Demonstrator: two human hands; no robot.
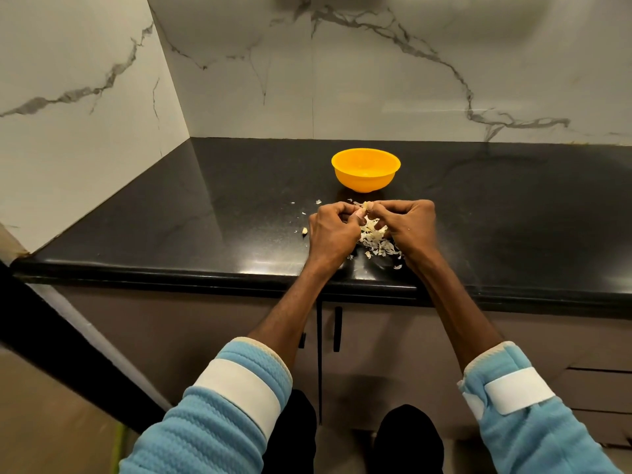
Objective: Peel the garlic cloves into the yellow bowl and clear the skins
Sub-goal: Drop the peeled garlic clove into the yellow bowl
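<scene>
A yellow bowl (365, 169) stands on the black counter (205, 217), just beyond my hands. My left hand (333, 230) and my right hand (408, 227) meet above a heap of pale garlic skins (374, 239). Between their curled fingertips both hands pinch a small garlic clove (366, 207). One loose clove piece (304, 231) lies on the counter left of my left hand. Scattered skin flakes (318, 201) dot the surface near the bowl. What the bowl holds is hard to tell.
Marble walls close the counter at the back and on the left. The counter's front edge (171, 271) runs just under my wrists. Cabinet doors with black handles (337, 328) sit below.
</scene>
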